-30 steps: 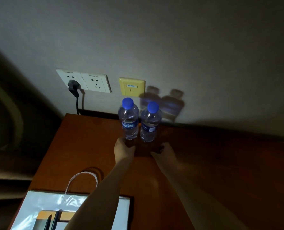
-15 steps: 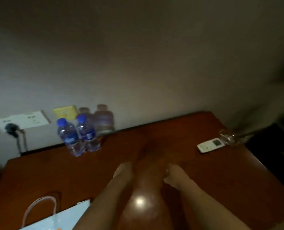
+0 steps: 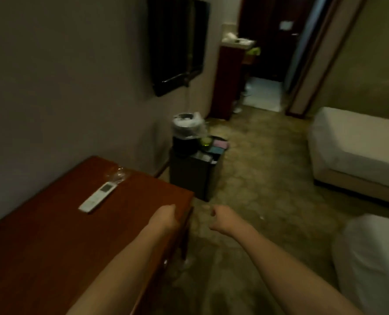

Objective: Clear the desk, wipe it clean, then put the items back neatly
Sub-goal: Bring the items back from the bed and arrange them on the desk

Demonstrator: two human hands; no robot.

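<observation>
Both bare hands sit in the lower centre of the frame with nothing in them. The person's left hand [image 3: 165,218] hangs over the right-hand end of the reddish-brown wooden desk [image 3: 41,235], its fingers curled loosely downward; whether it touches the wood cannot be told. The right hand [image 3: 223,220] is off the desk, above the patterned carpet [image 3: 257,178], fingers also loosely curled.

On the desk, left of centre, a slim white remote control with a small grey screen [image 3: 98,196] lies at a slant. Just beyond its far end, close to the wall, is a crumpled piece of clear plastic [image 3: 118,175].

Past the desk's end, mid-frame, stands a dark square bin [image 3: 189,176], with a round bin lined with a pale plastic bag [image 3: 186,126] behind it. A black flat screen [image 3: 175,44] hangs on the wall at upper centre. Pale bedding [image 3: 357,144] fills the right edge.
</observation>
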